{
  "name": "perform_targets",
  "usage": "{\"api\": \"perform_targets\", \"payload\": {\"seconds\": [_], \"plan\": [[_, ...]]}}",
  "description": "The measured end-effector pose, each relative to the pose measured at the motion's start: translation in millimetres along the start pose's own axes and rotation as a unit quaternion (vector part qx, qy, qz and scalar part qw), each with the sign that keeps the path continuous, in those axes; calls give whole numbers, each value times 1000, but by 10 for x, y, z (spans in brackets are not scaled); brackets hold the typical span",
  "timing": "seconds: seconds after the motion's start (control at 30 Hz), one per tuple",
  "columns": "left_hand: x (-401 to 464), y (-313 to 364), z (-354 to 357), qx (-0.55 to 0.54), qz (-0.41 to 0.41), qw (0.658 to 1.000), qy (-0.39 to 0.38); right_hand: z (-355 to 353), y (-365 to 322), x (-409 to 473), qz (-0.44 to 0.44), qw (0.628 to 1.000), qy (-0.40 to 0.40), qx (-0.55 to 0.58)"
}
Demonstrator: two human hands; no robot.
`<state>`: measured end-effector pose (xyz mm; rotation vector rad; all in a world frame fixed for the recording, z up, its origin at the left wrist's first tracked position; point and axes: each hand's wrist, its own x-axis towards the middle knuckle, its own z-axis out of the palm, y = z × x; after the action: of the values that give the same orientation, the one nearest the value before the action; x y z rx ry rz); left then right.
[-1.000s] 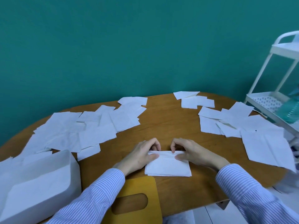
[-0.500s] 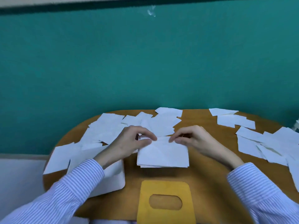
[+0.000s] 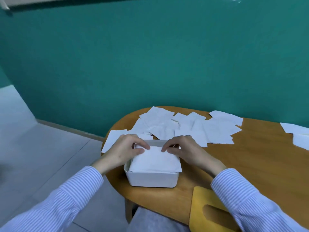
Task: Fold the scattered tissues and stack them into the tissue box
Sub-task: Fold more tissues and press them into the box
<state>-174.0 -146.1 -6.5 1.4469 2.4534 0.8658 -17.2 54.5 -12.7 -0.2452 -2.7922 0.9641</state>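
Both my hands are setting a folded tissue (image 3: 154, 159) onto the stack in the box (image 3: 151, 180).

L hand (image 3: 124, 150) and R hand (image 3: 185, 149) are each pinching the tissue's far edge w/ curled fingers; fingertips are partly hiding that edge, and the box's far rim is mostly covered. Box is sitting at the table's (image 3: 260, 161) left end, near the rounded edge. Loose tissues (image 3: 189, 128) are lying just beyond it; more are getting cut off at right. Yellow lid (image 3: 203, 210) is partly under my R sleeve. No writing readable anywhere. Bare wood is showing right of the box.
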Motion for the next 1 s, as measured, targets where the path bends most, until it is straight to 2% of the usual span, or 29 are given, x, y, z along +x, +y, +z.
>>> {"api": "perform_targets", "payload": {"seconds": [0.13,0.27,0.4,0.53,0.7,0.83,1.0], "plan": [[7,-105,125,26,8,1000,-14,159,108,66,5,998,21,-53],[15,-142,149,71,20,997,-29,287,125,111,-28,992,42,-118],[-47,-134,127,188,55,979,-51,249,96,28,-40,981,51,-181],[-72,-67,90,199,93,970,-100,185,-11,-39,-43,967,-78,-240],[-8,-52,209,226,36,958,-172,192,-219,53,14,911,-219,-350],[39,-21,227,253,24,945,-207,238,-257,75,18,904,-219,-367],[49,166,172,286,46,934,-211,208,-222,79,3,931,-191,-310]]}}
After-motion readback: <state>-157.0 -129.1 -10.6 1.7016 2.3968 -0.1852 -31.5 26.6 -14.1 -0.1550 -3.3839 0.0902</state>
